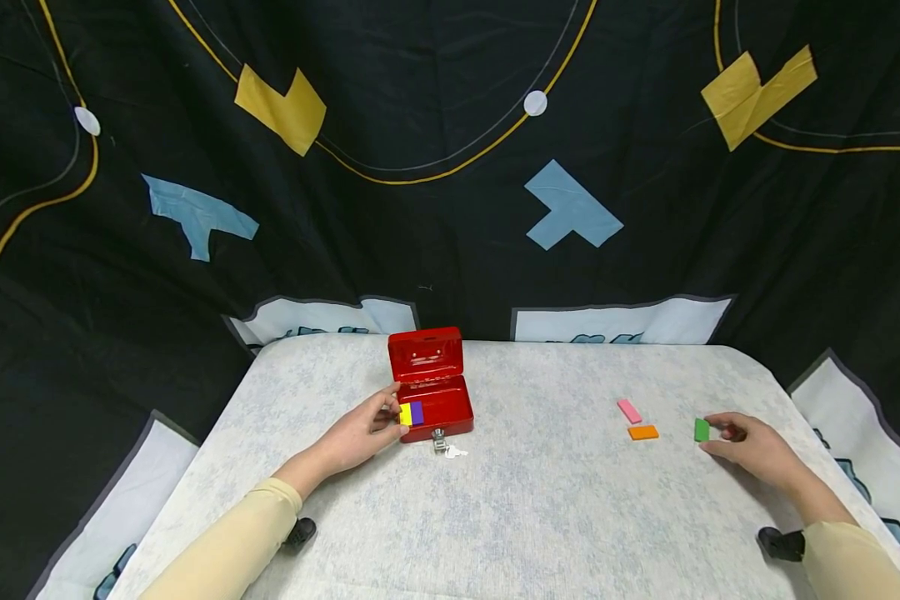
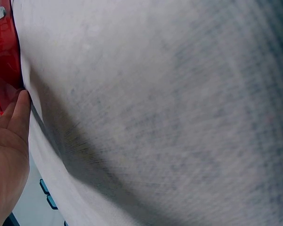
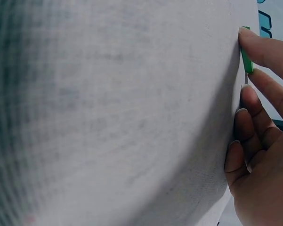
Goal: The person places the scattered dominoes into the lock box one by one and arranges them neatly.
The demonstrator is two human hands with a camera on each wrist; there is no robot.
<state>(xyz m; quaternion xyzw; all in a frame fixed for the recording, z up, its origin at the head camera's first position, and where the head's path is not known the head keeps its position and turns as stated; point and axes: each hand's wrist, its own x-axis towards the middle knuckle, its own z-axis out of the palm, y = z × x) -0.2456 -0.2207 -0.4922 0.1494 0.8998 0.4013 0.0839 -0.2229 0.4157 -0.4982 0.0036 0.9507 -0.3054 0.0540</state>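
At the left side of a small red cash box (image 1: 450, 404), the left hand (image 1: 363, 429) has its thumb and index finger spread, touching the box's side. Inside lie a yellow block (image 1: 405, 414) and a purple block (image 1: 417, 413), side by side. In the left wrist view, fingertips (image 2: 21, 101) meet the red wall near its front corner. Far to the right, the right hand (image 1: 750, 446) pinches a green block (image 1: 701, 430) between thumb and index finger. The right wrist view shows the green block (image 3: 247, 59) held on edge, the other fingers curled against the tablecloth.
The box's lid (image 1: 426, 354) stands up at the back. A small padlock (image 1: 439, 442) hangs at its front, with keys (image 1: 456, 452) beside it. A pink block (image 1: 629, 411) and an orange block (image 1: 642, 432) lie left of the right hand on the pale tablecloth (image 1: 540, 500).
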